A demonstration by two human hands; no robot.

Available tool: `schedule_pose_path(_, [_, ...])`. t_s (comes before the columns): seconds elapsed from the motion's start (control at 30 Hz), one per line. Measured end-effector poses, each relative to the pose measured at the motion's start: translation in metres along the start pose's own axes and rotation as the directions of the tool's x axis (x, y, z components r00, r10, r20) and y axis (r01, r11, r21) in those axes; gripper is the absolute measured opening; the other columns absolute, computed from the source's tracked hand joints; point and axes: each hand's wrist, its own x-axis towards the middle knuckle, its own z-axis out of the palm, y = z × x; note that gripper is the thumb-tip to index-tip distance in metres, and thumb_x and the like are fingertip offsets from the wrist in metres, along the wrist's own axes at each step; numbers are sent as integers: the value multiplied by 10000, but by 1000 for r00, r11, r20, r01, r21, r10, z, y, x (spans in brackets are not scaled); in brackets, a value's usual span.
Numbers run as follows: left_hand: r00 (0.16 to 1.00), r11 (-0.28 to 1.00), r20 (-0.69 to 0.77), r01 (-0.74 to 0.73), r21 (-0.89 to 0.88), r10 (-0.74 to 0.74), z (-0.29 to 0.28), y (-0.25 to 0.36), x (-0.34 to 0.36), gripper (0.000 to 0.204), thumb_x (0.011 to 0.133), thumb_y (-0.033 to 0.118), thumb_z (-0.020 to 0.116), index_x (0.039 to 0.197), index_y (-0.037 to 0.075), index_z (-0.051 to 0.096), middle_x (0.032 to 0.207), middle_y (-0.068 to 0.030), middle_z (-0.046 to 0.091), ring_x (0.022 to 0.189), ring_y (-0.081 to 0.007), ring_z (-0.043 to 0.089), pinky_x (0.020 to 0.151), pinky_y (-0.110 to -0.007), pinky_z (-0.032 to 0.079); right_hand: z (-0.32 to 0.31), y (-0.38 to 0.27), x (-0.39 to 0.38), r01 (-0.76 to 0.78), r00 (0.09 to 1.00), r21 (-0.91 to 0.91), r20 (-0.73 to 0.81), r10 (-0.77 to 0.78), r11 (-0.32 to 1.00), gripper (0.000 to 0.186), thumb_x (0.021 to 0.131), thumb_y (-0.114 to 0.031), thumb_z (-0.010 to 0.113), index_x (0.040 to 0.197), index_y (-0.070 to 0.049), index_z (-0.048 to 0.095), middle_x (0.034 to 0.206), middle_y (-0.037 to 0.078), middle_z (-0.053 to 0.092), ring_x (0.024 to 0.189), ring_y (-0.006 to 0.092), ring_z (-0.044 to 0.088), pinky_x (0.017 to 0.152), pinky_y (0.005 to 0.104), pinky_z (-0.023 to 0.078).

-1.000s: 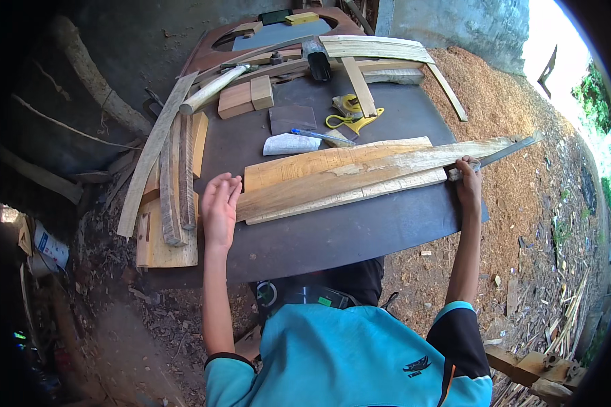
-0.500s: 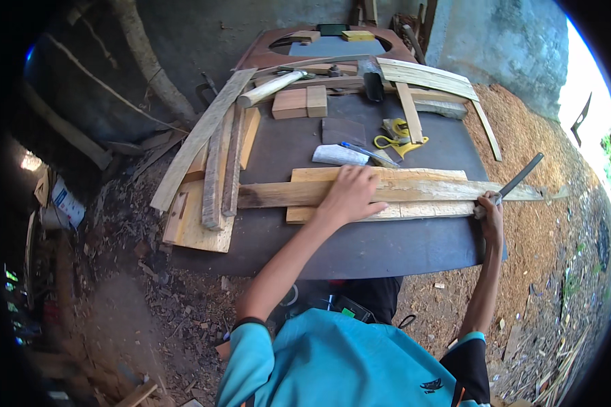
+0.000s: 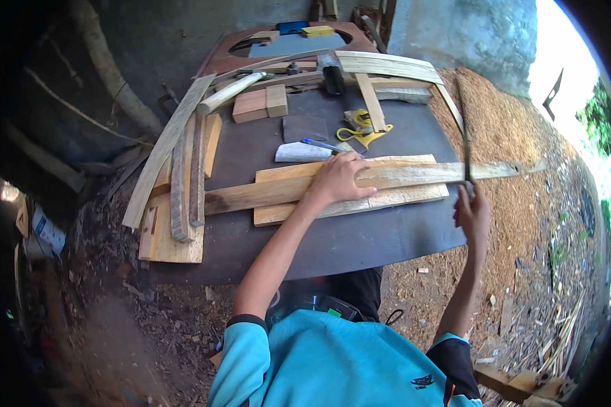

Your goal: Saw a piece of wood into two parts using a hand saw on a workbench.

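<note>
A long, rough wooden strip (image 3: 400, 175) lies across a wider pale board (image 3: 387, 197) on the dark table, its far right end jutting past the table's edge. My left hand (image 3: 336, 180) presses down on the strip near its middle, fingers spread. My right hand (image 3: 473, 209), at the table's right edge, is closed round the lower end of a long, narrow dark-bladed tool (image 3: 465, 129). The blade stands nearly upright and crosses the strip's right part in view; whether it touches the wood I cannot tell.
Beyond my left hand lie a blue pen (image 3: 324, 145), folded white paper (image 3: 302, 152) and a yellow-handled tool (image 3: 366, 136). A hammer (image 3: 234, 92) rests near wooden blocks (image 3: 259, 104). Several wooden strips (image 3: 163, 159) crowd the left side. Sawdust (image 3: 502, 129) is heaped at right.
The tool in my right hand has swung from slanting up to the right to nearly upright. My left hand stays on the strip. The whole view has shifted, so the table sits further left.
</note>
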Motion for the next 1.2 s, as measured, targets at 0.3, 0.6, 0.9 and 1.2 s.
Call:
schedule_pose_path(0.3, [986,983,-116,97,-158,-116,-4,3,2,215,657,151,592,815,20,656,773,-125,624,707,-258,602,658,-340,482,99,-15,-67,329,931,-67,190,-312,942,396,827,-6,508,1218,-22,449,644,235,584,636,413,586,571,464,459])
schedule_pose_path(0.6, [984,976,-92,133,-175,-150,-6,7,2,168,731,114,606,866,41,673,805,-101,635,720,-218,619,661,-316,489,110,-29,-71,331,934,-237,222,-280,913,495,776,-21,523,1263,-18,437,713,230,607,661,401,607,610,486,494])
schedule_pose_path(0.9, [984,977,-116,110,-180,-132,-1,1,5,144,752,116,609,863,49,671,787,-90,634,699,-208,622,633,-310,486,117,-27,-66,328,937,-273,216,-274,904,471,799,-39,494,1267,-23,443,713,232,609,647,410,611,588,487,500])
schedule_pose_path(1.2, [979,972,-101,156,-177,-175,-3,5,5,133,755,124,618,843,37,669,777,-102,635,688,-222,625,634,-323,486,119,-27,-70,386,920,-311,195,-339,868,500,785,-22,498,1281,-37,443,686,225,600,611,389,613,562,472,501])
